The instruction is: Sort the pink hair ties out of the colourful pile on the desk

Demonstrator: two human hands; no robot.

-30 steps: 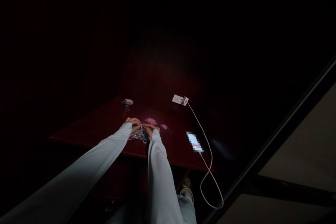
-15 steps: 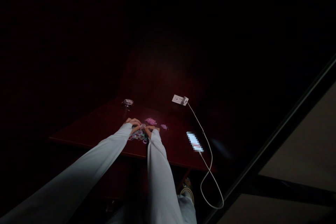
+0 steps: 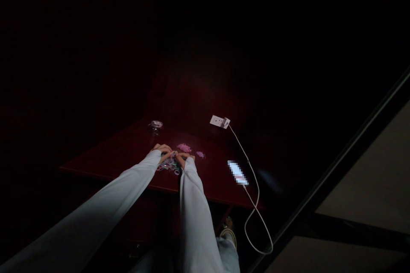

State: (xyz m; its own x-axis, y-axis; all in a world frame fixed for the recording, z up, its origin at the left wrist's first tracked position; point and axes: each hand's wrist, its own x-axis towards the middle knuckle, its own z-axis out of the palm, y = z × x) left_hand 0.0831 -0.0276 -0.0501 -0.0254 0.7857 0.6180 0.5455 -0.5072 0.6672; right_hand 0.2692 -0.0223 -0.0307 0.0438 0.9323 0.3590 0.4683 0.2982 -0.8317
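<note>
Over a mixed pile of small colourful elastic bands, my left hand and my right hand meet at the fingertips. Pale pinkish elastic bands show between them, with the fingers of both hands pinched on them. How many are held is too small to make out. Just beyond the hands lies a pink heap of elastic bands. A smaller purple heap sits right of it. Part of the mixed pile is hidden under the hands.
A clear round container stands at the dark red table's back left. To the right lies a lit phone; its white cable runs to a wall socket and loops past the table edge. The surroundings are very dark.
My fingertips have shifted slightly around the pale bands, which show a little less between the hands now. The heaps and the phone stay where they were.
</note>
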